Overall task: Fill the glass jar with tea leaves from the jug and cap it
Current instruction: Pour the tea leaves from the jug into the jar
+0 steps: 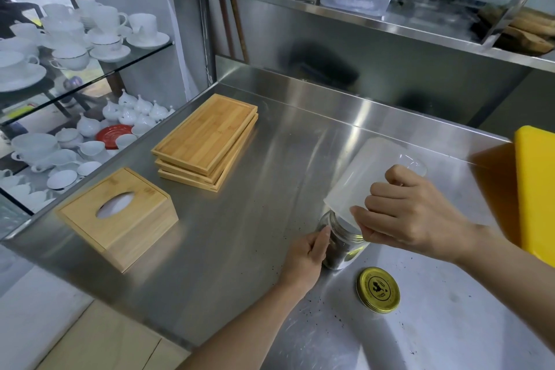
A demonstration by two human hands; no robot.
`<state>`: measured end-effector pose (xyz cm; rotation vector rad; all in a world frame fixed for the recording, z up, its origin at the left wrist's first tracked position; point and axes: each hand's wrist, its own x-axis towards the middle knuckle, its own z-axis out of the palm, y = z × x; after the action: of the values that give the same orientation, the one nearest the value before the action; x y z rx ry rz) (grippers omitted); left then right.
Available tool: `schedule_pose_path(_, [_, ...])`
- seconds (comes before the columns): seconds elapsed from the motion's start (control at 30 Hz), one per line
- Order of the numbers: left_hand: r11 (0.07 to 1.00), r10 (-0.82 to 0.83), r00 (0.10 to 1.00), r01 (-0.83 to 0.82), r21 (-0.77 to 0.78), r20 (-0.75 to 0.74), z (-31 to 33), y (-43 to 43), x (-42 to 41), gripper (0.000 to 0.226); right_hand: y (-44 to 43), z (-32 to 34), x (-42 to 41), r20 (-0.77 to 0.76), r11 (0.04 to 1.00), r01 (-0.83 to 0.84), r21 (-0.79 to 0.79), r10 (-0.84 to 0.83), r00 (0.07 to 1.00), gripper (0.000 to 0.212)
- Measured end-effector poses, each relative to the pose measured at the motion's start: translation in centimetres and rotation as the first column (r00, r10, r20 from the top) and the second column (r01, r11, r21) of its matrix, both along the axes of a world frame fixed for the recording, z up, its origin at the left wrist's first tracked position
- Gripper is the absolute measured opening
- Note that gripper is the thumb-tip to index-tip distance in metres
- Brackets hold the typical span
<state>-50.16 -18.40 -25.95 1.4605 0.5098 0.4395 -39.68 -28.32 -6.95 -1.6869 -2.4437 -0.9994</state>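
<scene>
Your right hand (408,213) grips the tipped jug (369,180) over the jar (342,245); left hand (306,258) clasps the jar; lid (378,290) lies nearer your right.

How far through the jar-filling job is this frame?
Midway. Done: tea leaves already lie in the glass jar. In hand: the right hand tips the jug over its mouth while the left hand steadies it. Left: capping; the gold lid lies on the counter.
</scene>
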Motion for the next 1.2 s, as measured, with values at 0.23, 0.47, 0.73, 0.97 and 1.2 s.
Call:
schedule_pose_path(0.23, [1.000, 0.004, 1.000, -0.004, 0.010, -0.028, 0.6, 0.0, -0.2, 0.047, -0.5, -0.5, 0.1, 0.019, 0.999, -0.020, 0.042, 0.020, 1.000, 0.028])
schedule_pose_path(0.47, [0.999, 0.029, 0.999, -0.028, 0.046, -0.020, 0.5, -0.1, -0.3, 0.048, -1.0, -0.1, 0.8, -0.186, 0.969, 0.129, 0.209, -0.090, 0.978, 0.022])
schedule_pose_path(0.73, [0.995, 0.026, 0.999, -0.023, 0.098, -0.036, 1.1, -0.1, -0.5, 0.050, -2.7, -0.9, 1.1, -0.722, 0.852, 0.494, 0.172, -0.232, 0.651, 0.028])
schedule_pose_path(0.97, [0.987, 0.055, 0.996, -0.044, 0.152, -0.066, 1.3, -0.1, -0.5, 0.053, -4.1, -3.8, 2.5, -0.996, 0.651, 0.756, 0.066, -0.005, 0.092, 0.017])
schedule_pose_path(1.2, [0.986, 0.044, 0.997, -0.032, 0.165, -0.067, 1.0, 0.2, -0.5, 0.049, -6.3, -8.5, 4.6, -0.961, 0.498, 0.864, -0.072, 0.197, -0.193, 0.016])
